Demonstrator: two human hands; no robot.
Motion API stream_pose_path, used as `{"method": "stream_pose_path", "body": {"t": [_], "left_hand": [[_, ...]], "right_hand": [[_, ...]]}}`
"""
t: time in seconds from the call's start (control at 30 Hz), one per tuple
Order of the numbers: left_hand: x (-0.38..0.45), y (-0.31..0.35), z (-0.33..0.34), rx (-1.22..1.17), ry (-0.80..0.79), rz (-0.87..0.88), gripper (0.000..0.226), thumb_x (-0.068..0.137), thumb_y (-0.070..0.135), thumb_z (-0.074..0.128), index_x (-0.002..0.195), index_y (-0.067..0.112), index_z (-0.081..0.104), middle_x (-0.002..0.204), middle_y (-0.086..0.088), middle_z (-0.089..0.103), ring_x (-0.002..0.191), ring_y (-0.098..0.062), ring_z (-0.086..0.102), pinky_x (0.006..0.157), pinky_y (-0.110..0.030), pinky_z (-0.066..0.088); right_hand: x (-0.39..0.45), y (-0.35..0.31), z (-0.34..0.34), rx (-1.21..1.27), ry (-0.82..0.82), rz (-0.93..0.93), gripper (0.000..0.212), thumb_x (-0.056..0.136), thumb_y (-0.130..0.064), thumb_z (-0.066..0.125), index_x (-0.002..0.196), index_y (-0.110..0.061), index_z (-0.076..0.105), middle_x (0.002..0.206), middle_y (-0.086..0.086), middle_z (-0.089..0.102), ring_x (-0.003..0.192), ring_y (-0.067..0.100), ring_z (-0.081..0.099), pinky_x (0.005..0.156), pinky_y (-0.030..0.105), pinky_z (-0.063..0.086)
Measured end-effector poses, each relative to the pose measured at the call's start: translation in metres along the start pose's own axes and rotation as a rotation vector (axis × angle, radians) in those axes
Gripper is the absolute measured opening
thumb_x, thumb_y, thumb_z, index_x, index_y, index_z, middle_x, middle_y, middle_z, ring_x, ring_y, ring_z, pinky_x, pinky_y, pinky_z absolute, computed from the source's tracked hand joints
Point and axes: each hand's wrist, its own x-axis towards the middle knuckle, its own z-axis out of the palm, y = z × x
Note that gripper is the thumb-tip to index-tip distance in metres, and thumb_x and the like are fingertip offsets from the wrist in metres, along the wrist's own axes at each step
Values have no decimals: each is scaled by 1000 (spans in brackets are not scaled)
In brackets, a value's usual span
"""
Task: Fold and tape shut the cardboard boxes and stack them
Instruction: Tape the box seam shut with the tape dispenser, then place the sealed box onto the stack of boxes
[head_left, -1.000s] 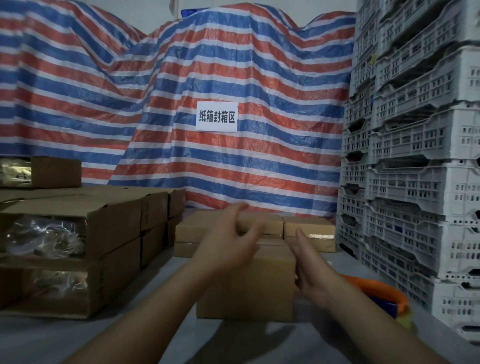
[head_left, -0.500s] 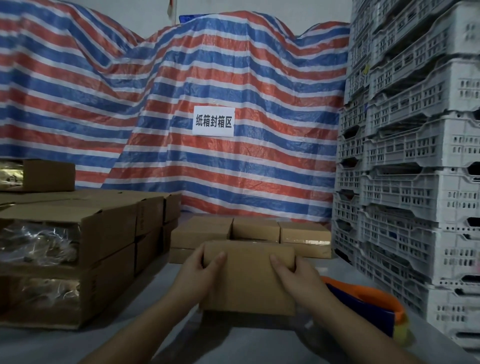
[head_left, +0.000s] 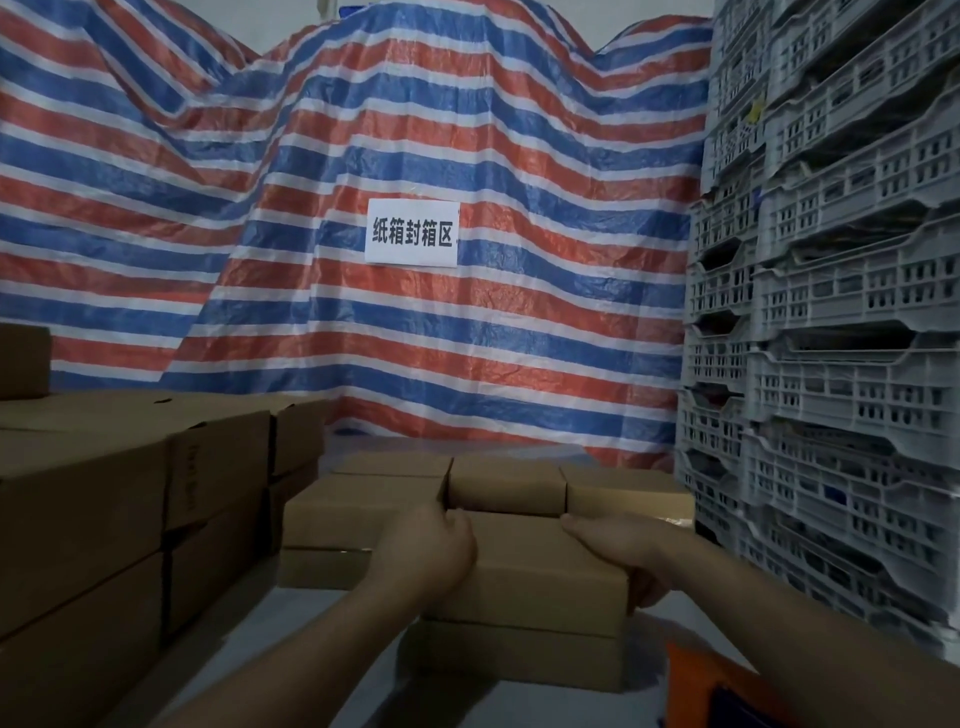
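Striped tarpaulin (head_left: 467, 130) backs the grey table (head_left: 291, 623). Both hands grip a closed cardboard box (head_left: 540, 577) atop another box (head_left: 519, 660): left hand (head_left: 431, 545) curled over its left edge, right hand (head_left: 618, 545) clasping its right end.

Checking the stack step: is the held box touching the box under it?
Touching. Head view: the held box, gripped by left hand and right hand, sits on the lower box, no gap at the seam.
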Motion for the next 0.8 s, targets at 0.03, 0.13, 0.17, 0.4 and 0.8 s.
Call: {"method": "stream_pose_path", "body": {"t": [0.03,0.13,0.17,0.4,0.8], "left_hand": [[3,3,2,108,66,68,38,98,40,40,77,20,63,71,3,63,66,-11,59,58,-28,45],[15,9,6,328,163,219,31,98,43,40,98,24,64,94,3,63,89,-13,58,84,-37,50],[21,9,7,375,179,239,32,98,44,39,106,24,64,103,2,61,98,-14,54,91,-37,47],[58,2,17,494,170,181,43,98,49,38,123,20,57,124,-4,57,116,-20,49,101,-38,37],[84,-3,27,653,83,101,50,103,49,26,141,23,47,124,-9,58,114,-25,53,95,-42,41]], "right_hand": [[7,-1,-1,15,3,2,51,91,-72,47,101,-22,53,92,11,64,77,25,67,52,27,49],[24,-5,-4,32,14,17,50,91,-72,48,89,-23,51,90,11,64,77,26,67,48,25,49],[29,-7,-4,25,15,22,52,91,-73,47,92,-21,51,91,12,64,78,27,67,51,27,51],[76,-27,-4,-81,163,-64,61,94,-66,48,132,-19,52,97,11,60,83,28,67,65,36,59],[105,-44,3,-316,492,-211,34,105,-36,44,126,-15,59,125,8,62,112,23,59,92,33,51]]}}
